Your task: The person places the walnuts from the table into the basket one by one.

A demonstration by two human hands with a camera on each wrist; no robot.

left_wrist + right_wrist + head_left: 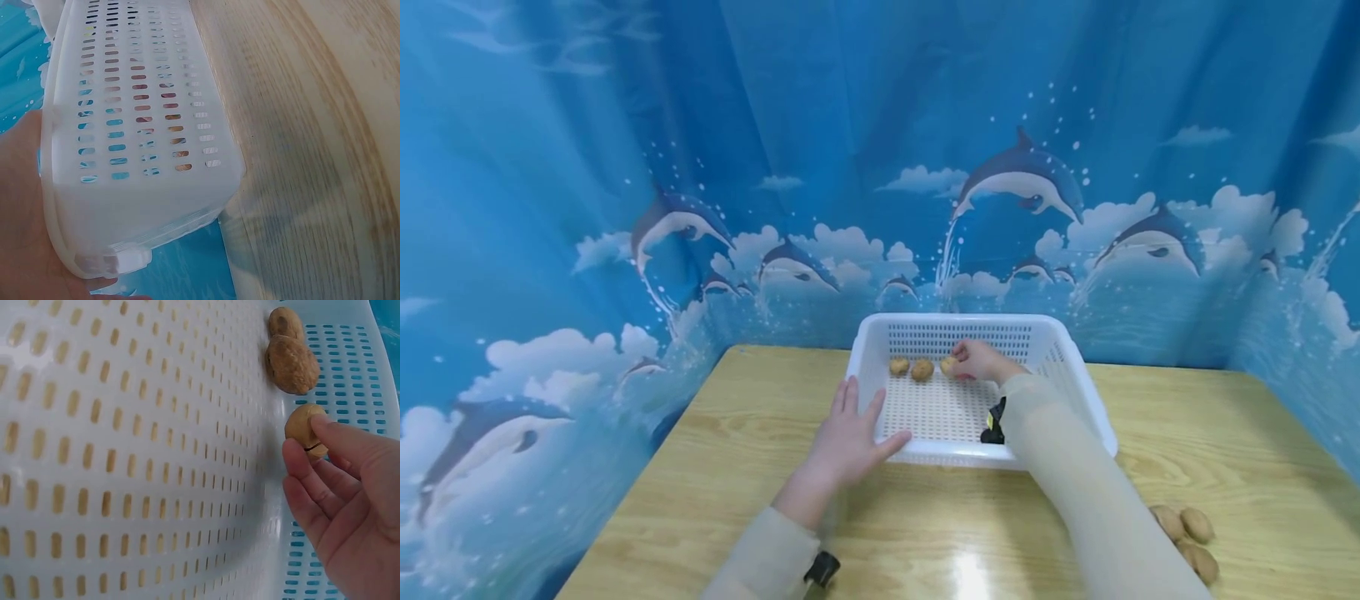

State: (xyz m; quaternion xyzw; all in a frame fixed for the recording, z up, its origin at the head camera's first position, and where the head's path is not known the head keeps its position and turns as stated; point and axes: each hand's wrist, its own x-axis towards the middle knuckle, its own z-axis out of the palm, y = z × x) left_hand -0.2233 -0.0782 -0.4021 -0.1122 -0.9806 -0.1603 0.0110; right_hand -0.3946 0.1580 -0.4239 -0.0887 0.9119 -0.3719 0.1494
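A white perforated plastic basket (977, 454) stands on the wooden table. Inside, along its far wall, lie two walnuts: a small one (898, 366) at the left and a larger one (922, 370) beside it. My right hand (988, 363) pinches a third walnut (301, 428) between thumb and fingers, close over the basket floor; a dark crack runs across its shell. My left hand (850, 437) rests on the basket's near-left corner, fingers spread and straight, thumb along the front rim. In the left wrist view the palm (25, 212) lies against the rim.
Several more walnuts (1197, 525) lie on the table (1247, 450) at the right, partly hidden by my right sleeve. A blue curtain (850, 167) printed with dolphins hangs behind the table and along its sides. Black wrist devices (822, 569) sit on both wrists.
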